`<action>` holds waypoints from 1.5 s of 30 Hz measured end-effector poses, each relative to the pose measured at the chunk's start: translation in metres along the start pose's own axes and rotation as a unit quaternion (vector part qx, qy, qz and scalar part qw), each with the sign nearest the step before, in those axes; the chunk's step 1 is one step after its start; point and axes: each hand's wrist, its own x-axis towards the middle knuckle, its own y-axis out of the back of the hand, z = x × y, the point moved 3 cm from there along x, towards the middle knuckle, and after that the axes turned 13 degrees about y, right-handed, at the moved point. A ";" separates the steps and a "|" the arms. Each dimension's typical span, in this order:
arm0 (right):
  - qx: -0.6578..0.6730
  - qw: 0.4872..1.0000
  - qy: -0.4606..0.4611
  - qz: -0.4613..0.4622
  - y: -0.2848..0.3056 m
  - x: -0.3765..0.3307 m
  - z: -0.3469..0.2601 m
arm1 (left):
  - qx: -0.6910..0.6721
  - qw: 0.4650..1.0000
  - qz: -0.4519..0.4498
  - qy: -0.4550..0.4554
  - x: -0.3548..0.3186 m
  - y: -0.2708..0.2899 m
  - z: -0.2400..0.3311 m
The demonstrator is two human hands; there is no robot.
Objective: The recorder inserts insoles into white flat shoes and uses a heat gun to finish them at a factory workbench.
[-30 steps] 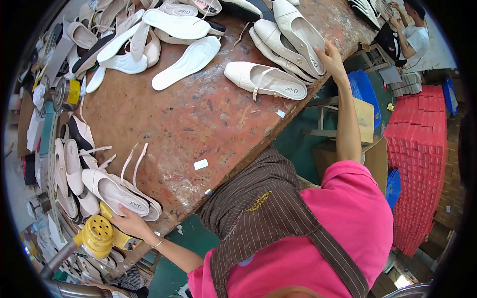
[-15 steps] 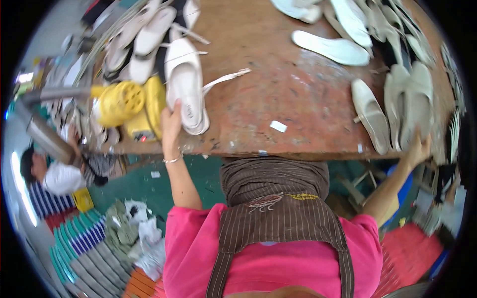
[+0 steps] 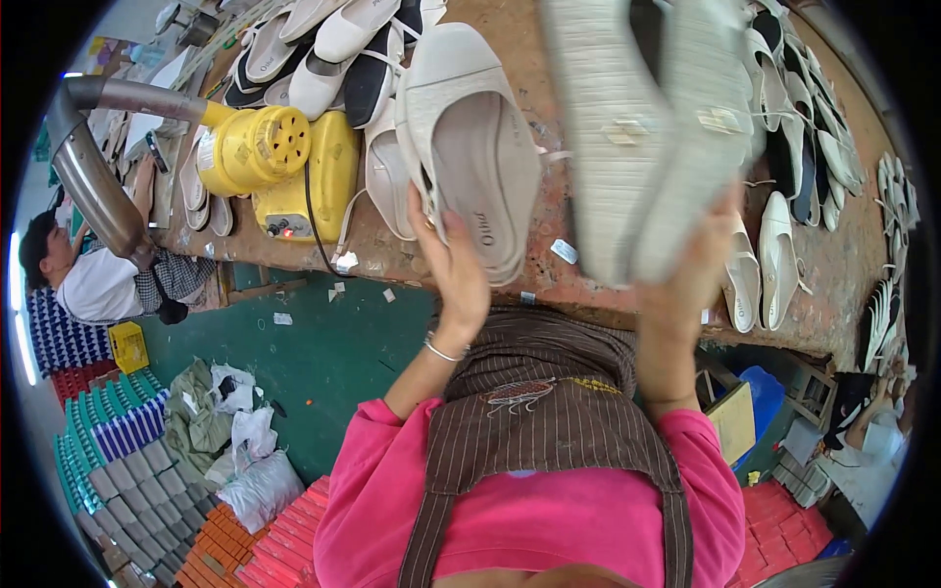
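- Worn brown table (image 3: pixel 823 269) ahead.
- Left hand (image 3: pixel 453 279): fingers curled round heel of off-white shoe (image 3: pixel 478 181), near table edge.
- Right hand (image 3: pixel 688 269), blurred: closed on heel ends of two pale shoes (image 3: pixel 622 157), soles showing.
- Likely light; stiff soles, softer uppers. Heels best hold.

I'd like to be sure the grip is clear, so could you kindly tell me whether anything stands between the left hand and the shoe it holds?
Nothing visible does: the bare left hand grips the off-white shoe directly at its left side, toward the heel.
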 end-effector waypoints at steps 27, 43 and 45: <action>-0.220 0.935 -0.048 -0.275 -0.046 -0.078 0.030 | -0.155 0.959 -0.232 -0.039 -0.015 0.052 -0.002; 0.221 0.703 -0.376 -0.562 -0.127 -0.114 0.059 | -0.500 0.818 0.197 0.207 -0.053 0.245 -0.050; 0.107 0.786 -0.431 -0.430 -0.100 -0.107 0.087 | -0.507 0.843 0.119 0.137 -0.043 0.255 -0.036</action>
